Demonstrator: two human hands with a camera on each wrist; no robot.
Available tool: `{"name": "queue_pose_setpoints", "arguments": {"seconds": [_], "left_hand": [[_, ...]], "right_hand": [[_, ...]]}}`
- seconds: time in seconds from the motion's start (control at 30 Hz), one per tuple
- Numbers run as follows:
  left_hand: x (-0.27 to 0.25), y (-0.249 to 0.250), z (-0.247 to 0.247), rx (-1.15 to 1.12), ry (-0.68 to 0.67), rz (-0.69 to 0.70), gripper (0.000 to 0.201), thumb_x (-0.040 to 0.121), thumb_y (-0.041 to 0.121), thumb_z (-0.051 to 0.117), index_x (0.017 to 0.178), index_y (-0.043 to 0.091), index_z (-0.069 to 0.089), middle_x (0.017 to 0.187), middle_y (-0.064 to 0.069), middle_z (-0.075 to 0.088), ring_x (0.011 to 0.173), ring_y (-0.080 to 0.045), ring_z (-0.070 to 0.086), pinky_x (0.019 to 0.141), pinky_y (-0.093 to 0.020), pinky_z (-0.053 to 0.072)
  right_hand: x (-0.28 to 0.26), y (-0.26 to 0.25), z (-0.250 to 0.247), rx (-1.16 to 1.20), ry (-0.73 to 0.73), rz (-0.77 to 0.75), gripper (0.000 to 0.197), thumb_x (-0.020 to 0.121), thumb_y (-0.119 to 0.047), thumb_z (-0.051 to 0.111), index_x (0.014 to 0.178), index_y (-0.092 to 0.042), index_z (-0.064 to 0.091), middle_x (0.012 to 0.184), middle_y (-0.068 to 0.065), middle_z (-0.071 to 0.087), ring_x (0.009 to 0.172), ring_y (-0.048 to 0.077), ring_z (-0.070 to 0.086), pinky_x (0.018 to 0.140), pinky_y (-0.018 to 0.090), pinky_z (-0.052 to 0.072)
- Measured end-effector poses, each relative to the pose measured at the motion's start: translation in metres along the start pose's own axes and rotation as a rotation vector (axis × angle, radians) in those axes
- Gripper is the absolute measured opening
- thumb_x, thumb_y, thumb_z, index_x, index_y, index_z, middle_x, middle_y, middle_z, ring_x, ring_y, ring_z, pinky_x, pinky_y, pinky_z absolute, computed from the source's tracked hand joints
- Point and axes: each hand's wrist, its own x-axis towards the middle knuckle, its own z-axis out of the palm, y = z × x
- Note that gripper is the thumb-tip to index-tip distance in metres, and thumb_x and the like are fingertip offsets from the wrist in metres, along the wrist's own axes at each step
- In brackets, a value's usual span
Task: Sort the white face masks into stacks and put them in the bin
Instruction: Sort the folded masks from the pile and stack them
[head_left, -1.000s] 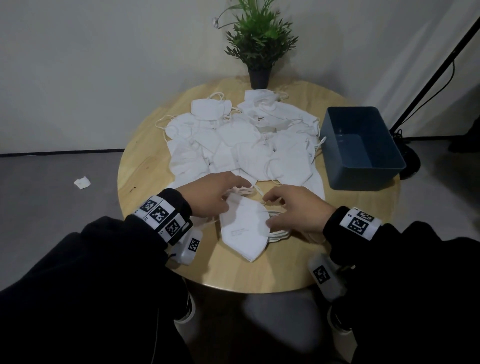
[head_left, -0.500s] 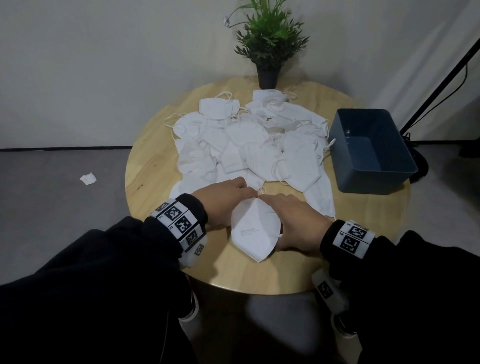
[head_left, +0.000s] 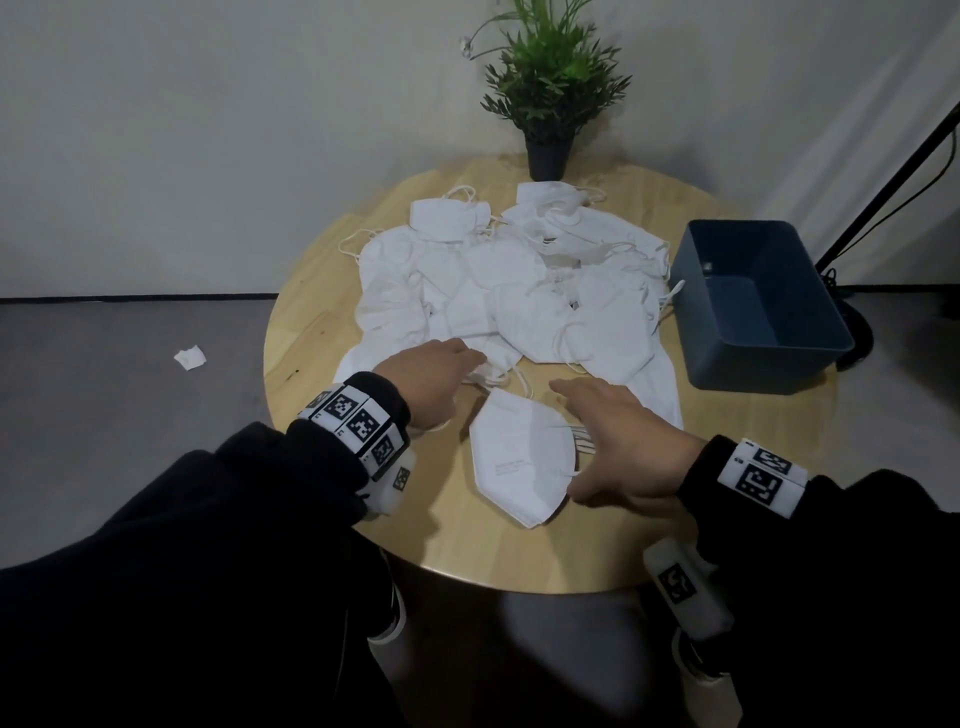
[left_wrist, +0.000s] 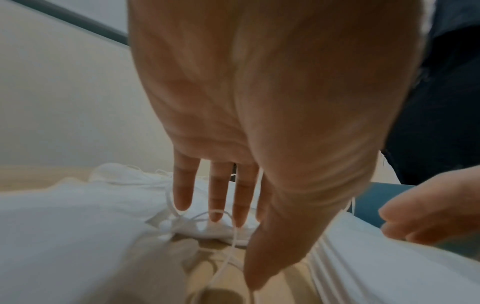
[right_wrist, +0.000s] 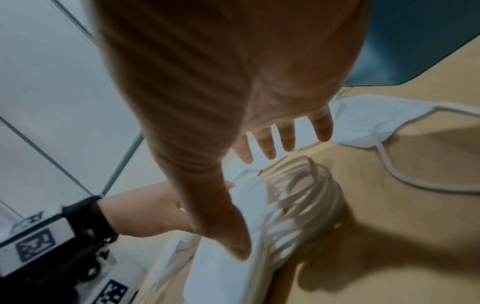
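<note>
Both hands have just lifted off the stack (head_left: 519, 457) they were squaring: the left hand (head_left: 434, 382), fingers straight and holding nothing, reaches into the loose masks (head_left: 519, 291), while the right hand (head_left: 621, 441) hovers spread and empty beside the stack's ear loops. The stack lies on the desk (head_left: 311, 374) near the person, the bin (head_left: 761, 306) apparently empty; stacking likely resumes.
</note>
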Motion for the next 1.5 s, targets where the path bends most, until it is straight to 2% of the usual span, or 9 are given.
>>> {"name": "queue_pose_setpoints", "arguments": {"seconds": [0.23, 0.37, 0.6, 0.83, 0.97, 1.07, 1.2, 1.33, 1.5], "left_hand": [[-0.004, 0.031, 0.004, 0.037, -0.040, 0.289, 0.097, 0.081, 0.007, 0.074, 0.161, 0.032, 0.024, 0.151, 0.003, 0.043, 0.134, -0.021, 0.044, 0.106, -0.042, 0.046], [0.000, 0.043, 0.020, 0.094, -0.025, 0.309, 0.084, 0.092, 0.007, 0.065, 0.160, 0.035, 0.025, 0.147, 0.002, 0.043, 0.134, -0.023, 0.043, 0.104, -0.045, 0.047], [-0.003, 0.039, 0.017, 0.112, -0.054, 0.211, 0.081, 0.078, 0.035, 0.080, 0.148, 0.033, 0.039, 0.128, 0.007, 0.046, 0.119, -0.019, 0.052, 0.094, -0.042, 0.053], [-0.005, 0.045, 0.024, 0.002, 0.008, -0.032, 0.086, 0.062, 0.062, 0.081, 0.133, 0.025, 0.049, 0.114, 0.007, 0.050, 0.106, -0.019, 0.057, 0.088, -0.042, 0.055], [-0.005, 0.049, 0.022, 0.080, 0.009, -0.040, 0.080, 0.062, 0.052, 0.083, 0.128, 0.021, 0.052, 0.111, 0.004, 0.050, 0.098, -0.021, 0.059, 0.077, -0.034, 0.047], [-0.006, 0.050, 0.020, 0.136, 0.041, -0.029, 0.064, 0.067, 0.049, 0.081, 0.120, 0.021, 0.056, 0.105, 0.004, 0.053, 0.088, -0.019, 0.056, 0.074, -0.031, 0.038], [-0.007, 0.053, 0.018, 0.165, 0.069, -0.030, 0.051, 0.069, 0.051, 0.078, 0.109, 0.024, 0.060, 0.096, 0.005, 0.057, 0.082, -0.018, 0.055, 0.075, -0.032, 0.036], [-0.005, 0.049, 0.017, 0.093, 0.050, -0.047, 0.051, 0.066, 0.043, 0.085, 0.105, 0.021, 0.062, 0.095, 0.003, 0.061, 0.087, -0.021, 0.064, 0.069, -0.032, 0.049], [-0.004, 0.037, 0.013, 0.010, 0.006, -0.011, 0.041, 0.074, 0.039, 0.090, 0.096, 0.023, 0.058, 0.095, 0.002, 0.061, 0.090, -0.021, 0.060, 0.068, -0.029, 0.040]], "right_hand": [[-0.015, -0.012, 0.002, -0.200, 0.002, 0.011, 0.118, 0.063, -0.043, 0.088, 0.159, -0.028, 0.021, 0.152, -0.004, 0.035, 0.140, 0.022, 0.033, 0.113, 0.042, 0.035], [-0.007, -0.011, 0.017, -0.280, 0.012, 0.021, 0.085, 0.077, -0.037, 0.077, 0.149, -0.024, 0.033, 0.133, 0.001, 0.045, 0.122, 0.025, 0.044, 0.098, 0.042, 0.042], [0.000, -0.001, 0.011, -0.271, 0.108, 0.056, 0.073, 0.090, -0.046, 0.067, 0.152, -0.024, 0.036, 0.143, 0.002, 0.045, 0.132, 0.029, 0.044, 0.106, 0.047, 0.039], [-0.005, 0.005, -0.023, -0.110, 0.261, 0.242, 0.071, 0.089, -0.003, 0.058, 0.155, -0.013, 0.035, 0.150, 0.011, 0.038, 0.134, 0.034, 0.045, 0.107, 0.045, 0.045], [-0.006, 0.005, -0.020, 0.021, 0.100, 0.253, 0.040, 0.088, -0.015, 0.061, 0.128, -0.013, 0.064, 0.125, 0.010, 0.061, 0.113, 0.028, 0.061, 0.090, 0.031, 0.047], [-0.009, -0.002, -0.011, -0.035, 0.005, 0.236, 0.037, 0.079, -0.019, 0.072, 0.114, -0.015, 0.061, 0.112, 0.006, 0.060, 0.097, 0.023, 0.058, 0.077, 0.029, 0.044], [-0.007, -0.002, 0.000, -0.138, 0.049, 0.256, 0.051, 0.071, -0.031, 0.082, 0.114, -0.018, 0.057, 0.113, 0.002, 0.057, 0.102, 0.023, 0.061, 0.079, 0.029, 0.047], [-0.008, -0.003, -0.002, -0.128, 0.098, 0.226, 0.030, 0.077, -0.037, 0.075, 0.101, -0.022, 0.064, 0.100, -0.001, 0.069, 0.090, 0.023, 0.066, 0.071, 0.030, 0.047], [-0.011, -0.004, -0.002, -0.033, 0.136, 0.209, 0.027, 0.080, -0.028, 0.072, 0.105, -0.020, 0.066, 0.100, 0.000, 0.071, 0.092, 0.023, 0.065, 0.077, 0.034, 0.054]]}}
